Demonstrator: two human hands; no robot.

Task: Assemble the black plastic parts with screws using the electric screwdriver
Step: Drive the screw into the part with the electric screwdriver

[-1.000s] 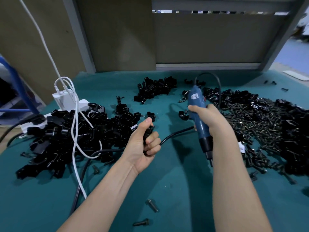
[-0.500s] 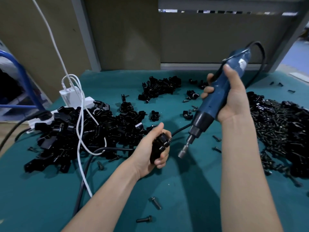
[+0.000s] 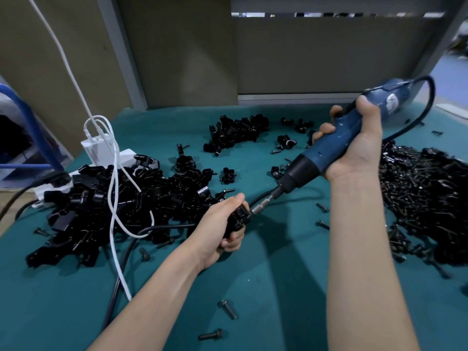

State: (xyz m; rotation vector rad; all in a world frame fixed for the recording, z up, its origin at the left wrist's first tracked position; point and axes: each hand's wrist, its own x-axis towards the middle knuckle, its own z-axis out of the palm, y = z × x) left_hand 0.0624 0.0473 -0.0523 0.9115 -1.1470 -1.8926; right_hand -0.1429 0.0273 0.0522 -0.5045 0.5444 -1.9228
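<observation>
My left hand [image 3: 221, 225] grips a small black plastic part [image 3: 238, 217] just above the green table [image 3: 278, 287]. My right hand [image 3: 354, 143] holds the blue electric screwdriver [image 3: 336, 145] tilted down to the left. Its metal bit [image 3: 262, 206] touches the right side of the part. A big heap of black plastic parts [image 3: 121, 206] lies left of my left hand. A smaller pile of parts [image 3: 235, 131] sits at the back. A heap of dark screws [image 3: 417, 198] covers the right side behind my right forearm.
Loose screws [image 3: 228, 309] lie near the front edge. White cables [image 3: 114, 188] and a black cord [image 3: 121, 269] cross the left heap. A white power strip with a charger [image 3: 97, 150] stands at back left. Grey panels wall the rear.
My right hand swung the screwdriver up from pointing down at the table, tilted it, and brought its bit onto the part. My left hand moved the part right and lower.
</observation>
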